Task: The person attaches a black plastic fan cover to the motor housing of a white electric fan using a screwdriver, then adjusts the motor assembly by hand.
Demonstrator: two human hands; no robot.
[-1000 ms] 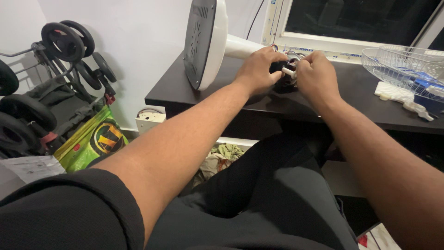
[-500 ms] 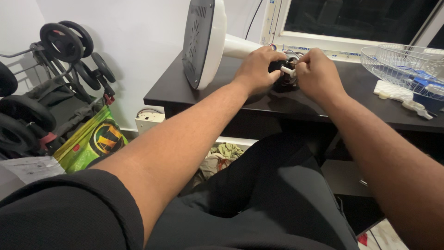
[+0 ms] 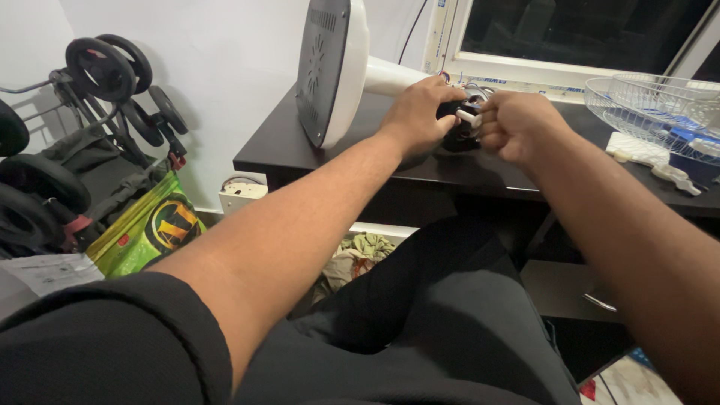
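Two bare hands meet over a dark fan motor [image 3: 459, 133] lying on a black desk [image 3: 300, 150], close to its back edge under the window [image 3: 577, 30]. The left hand [image 3: 417, 112] is curled over the motor's near-left side, fingers wrapped around the housing. The right hand [image 3: 516, 124] is closed into a loose fist just right of the motor, its thumb and forefinger pinched on a short white shaft [image 3: 469, 117] that projects from the motor between the two hands (whether the fingers fully enclose the shaft's tip cannot be told from this angle). The fan's white neck [image 3: 390, 75] runs left from the motor to the round white base [image 3: 334, 67], which stands on edge. Well to the right lie a wire fan guard [image 3: 652, 101] and a white plastic part [image 3: 637, 146]. A folded stroller [image 3: 82, 135] stands against the wall on the left.
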